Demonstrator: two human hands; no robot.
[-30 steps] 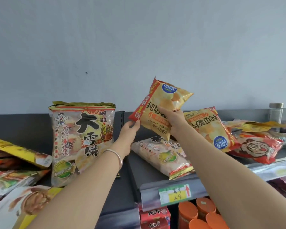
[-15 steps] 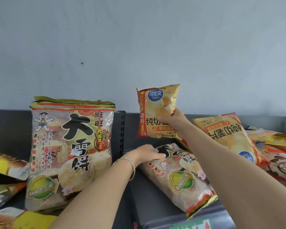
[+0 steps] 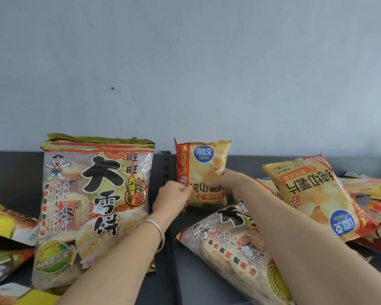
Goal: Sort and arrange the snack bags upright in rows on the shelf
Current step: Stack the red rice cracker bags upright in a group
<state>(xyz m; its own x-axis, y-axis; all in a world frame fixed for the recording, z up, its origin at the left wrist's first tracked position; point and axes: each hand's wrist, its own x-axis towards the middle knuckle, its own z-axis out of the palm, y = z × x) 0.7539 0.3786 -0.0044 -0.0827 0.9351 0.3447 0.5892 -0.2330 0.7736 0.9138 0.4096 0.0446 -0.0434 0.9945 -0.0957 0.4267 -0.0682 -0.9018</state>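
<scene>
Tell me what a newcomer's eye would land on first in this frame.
The left hand and right hand grip a small chip bag upright at the centre, before the shelf's dark back panel. Left of it stands a tall rice cracker bag. To the right an upside-down chip bag leans on a heap, with a flat rice cracker bag in front.

small chip bag (image 3: 201, 172): yellow-orange body, red strip down one side, round blue logo with white characters. standing rice cracker bag (image 3: 92, 208): translucent front, red and gold top band, large black characters, cartoon boy figure, green oval emblem. lying rice cracker bag (image 3: 231, 254): matching print, red and black characters. inverted chip bag (image 3: 317, 199): yellow, red border, blue logo. shelf (image 3: 176, 282): dark grey. wall (image 3: 185, 62): pale blue-grey, one dark speck. bracelet (image 3: 156, 227): silver.
</scene>
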